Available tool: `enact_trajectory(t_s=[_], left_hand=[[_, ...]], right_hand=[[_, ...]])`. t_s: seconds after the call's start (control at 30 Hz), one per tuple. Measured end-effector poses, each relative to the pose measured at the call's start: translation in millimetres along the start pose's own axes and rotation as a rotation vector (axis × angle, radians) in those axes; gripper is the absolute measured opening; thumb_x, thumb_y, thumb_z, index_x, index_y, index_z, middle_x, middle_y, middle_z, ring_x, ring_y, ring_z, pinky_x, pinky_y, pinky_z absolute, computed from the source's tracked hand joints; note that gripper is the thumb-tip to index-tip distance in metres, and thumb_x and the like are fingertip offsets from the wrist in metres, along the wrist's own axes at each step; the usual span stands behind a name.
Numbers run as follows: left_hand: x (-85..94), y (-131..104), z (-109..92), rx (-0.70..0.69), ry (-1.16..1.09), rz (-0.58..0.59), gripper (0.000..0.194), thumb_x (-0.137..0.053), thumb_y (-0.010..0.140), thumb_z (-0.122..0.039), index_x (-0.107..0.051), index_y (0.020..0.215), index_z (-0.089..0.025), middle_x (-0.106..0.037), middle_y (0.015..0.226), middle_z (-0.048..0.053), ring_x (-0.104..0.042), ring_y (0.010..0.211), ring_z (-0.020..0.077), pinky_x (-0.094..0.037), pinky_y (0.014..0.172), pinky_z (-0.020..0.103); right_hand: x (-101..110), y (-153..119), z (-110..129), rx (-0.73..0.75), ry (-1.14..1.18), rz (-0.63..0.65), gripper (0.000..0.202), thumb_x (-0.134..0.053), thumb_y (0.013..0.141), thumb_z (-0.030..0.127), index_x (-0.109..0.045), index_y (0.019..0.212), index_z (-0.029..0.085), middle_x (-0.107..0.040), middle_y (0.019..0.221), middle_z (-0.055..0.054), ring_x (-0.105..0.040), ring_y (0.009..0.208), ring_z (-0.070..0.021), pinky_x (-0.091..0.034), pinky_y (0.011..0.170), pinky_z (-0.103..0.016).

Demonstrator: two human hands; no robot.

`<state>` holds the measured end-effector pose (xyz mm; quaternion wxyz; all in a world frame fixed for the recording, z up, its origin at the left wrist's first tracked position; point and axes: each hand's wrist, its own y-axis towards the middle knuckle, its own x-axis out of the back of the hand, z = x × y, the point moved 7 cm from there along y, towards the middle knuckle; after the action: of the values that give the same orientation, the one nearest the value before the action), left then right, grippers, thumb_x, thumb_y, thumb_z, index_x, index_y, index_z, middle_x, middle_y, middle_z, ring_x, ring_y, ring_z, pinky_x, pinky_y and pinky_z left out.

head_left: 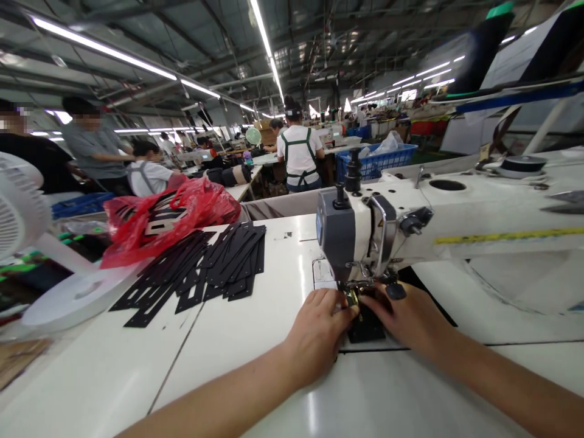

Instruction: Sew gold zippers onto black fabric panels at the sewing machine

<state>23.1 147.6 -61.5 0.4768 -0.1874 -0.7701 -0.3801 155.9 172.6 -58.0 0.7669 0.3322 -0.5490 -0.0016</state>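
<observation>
under the sewing machine (340, 225), the left hand (319, 328) and right hand (408, 310) are at a black piece (367, 332). black strips (235, 258) overlap near the far left corner of the surface (246, 353), a red plastic bag (212, 201) just beside them.

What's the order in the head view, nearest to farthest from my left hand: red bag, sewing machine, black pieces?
1. Sewing machine: just beyond the left hand.
2. Black pieces: spread to its left.
3. Red bag: farther left, behind the pieces.

Fan (20, 207) cut by left edge, sewing machine (449, 213) by right. Black piece (367, 330) partly behind right hand (408, 313).
</observation>
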Motion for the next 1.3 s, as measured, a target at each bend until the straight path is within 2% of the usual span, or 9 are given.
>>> enact_trajectory(t_s=[0.1,0.2,0.4,0.53,0.63,0.73,0.8,1.03,1.3], left_hand=[[2.5,-11,-6,-0.021,-0.036,0.010,0.033,-0.050,0.089,-0.026,-0.052,0.119,-0.014,-0.053,0.122,0.014,-0.048,0.114,0.0256,-0.040,0.099,0.045],[3.9,-14,-11,-0.062,-0.053,0.035,0.036,-0.055,0.087,-0.035,-0.055,0.115,-0.012,-0.055,0.122,0.014,-0.051,0.114,0.0255,-0.036,0.103,0.043],[3.5,7,4,0.058,0.006,-0.013,0.043,-0.075,0.069,-0.040,-0.060,0.101,-0.016,-0.063,0.096,0.007,-0.059,0.089,0.0233,-0.050,0.079,0.036],[-1.5,17,10,0.090,0.122,-0.061,0.015,-0.066,0.077,-0.027,-0.061,0.083,-0.014,-0.062,0.082,0.006,-0.060,0.076,0.0205,-0.051,0.068,0.033],[-5.3,15,5,0.026,0.167,-0.055,0.007,-0.056,0.082,-0.019,-0.062,0.080,-0.015,-0.062,0.076,0.005,-0.060,0.068,0.0190,-0.051,0.064,0.032],[-7.2,11,-7,-0.050,0.206,-0.046,0.011,-0.051,0.085,-0.015,-0.062,0.085,-0.014,-0.062,0.075,0.005,-0.060,0.065,0.0191,-0.052,0.061,0.032],[-7.7,9,-12,-0.069,0.231,-0.046,0.015,-0.046,0.087,-0.012,-0.061,0.085,-0.012,-0.062,0.074,0.006,-0.059,0.064,0.0197,-0.052,0.058,0.032],[-7.9,9,-16,-0.110,0.277,-0.080,0.015,-0.045,0.089,-0.011,-0.060,0.084,-0.012,-0.059,0.072,0.005,-0.057,0.060,0.0188,-0.052,0.054,0.031],[-11.5,15,-3,-0.092,0.312,-0.117,0.008,-0.054,0.083,-0.010,-0.059,0.079,-0.014,-0.059,0.072,0.004,-0.055,0.060,0.0202,-0.048,0.050,0.033]], right_hand=[[15,-23,25,0.288,0.011,0.003,0.035,-0.051,0.088,0.032,-0.058,0.117,0.015,-0.063,0.113,-0.012,-0.060,0.101,-0.0244,-0.051,0.084,-0.040],[20,-34,40,0.451,0.025,-0.003,0.030,-0.041,0.091,0.017,-0.059,0.115,0.011,-0.063,0.114,-0.011,-0.058,0.106,-0.0203,-0.050,0.089,-0.035],[10,8,23,0.192,0.132,0.218,0.030,-0.039,0.092,0.020,-0.066,0.081,0.021,-0.069,0.076,-0.002,-0.064,0.068,-0.0168,-0.050,0.063,-0.028],[15,21,18,0.163,0.107,0.213,0.031,-0.041,0.090,0.019,-0.064,0.069,0.022,-0.066,0.065,0.000,-0.063,0.061,-0.0166,-0.048,0.058,-0.027],[13,7,25,0.200,0.084,0.186,0.028,-0.041,0.090,0.019,-0.067,0.079,0.020,-0.069,0.074,-0.003,-0.065,0.067,-0.0179,-0.053,0.063,-0.030],[13,-18,39,0.387,-0.024,0.017,0.029,-0.039,0.089,0.012,-0.067,0.100,0.011,-0.069,0.100,-0.011,-0.066,0.089,-0.0210,-0.055,0.077,-0.033],[10,-32,45,0.477,-0.104,-0.088,0.035,-0.036,0.086,0.004,-0.066,0.104,0.007,-0.066,0.108,-0.014,-0.064,0.098,-0.0212,-0.055,0.081,-0.032],[3,-33,42,0.490,-0.164,-0.123,0.040,-0.032,0.083,-0.002,-0.067,0.101,0.007,-0.067,0.106,-0.014,-0.065,0.095,-0.0201,-0.056,0.080,-0.029],[3,-23,41,0.426,-0.148,-0.177,0.043,-0.030,0.079,-0.006,-0.068,0.095,0.008,-0.070,0.096,-0.010,-0.068,0.082,-0.0171,-0.057,0.072,-0.025]])
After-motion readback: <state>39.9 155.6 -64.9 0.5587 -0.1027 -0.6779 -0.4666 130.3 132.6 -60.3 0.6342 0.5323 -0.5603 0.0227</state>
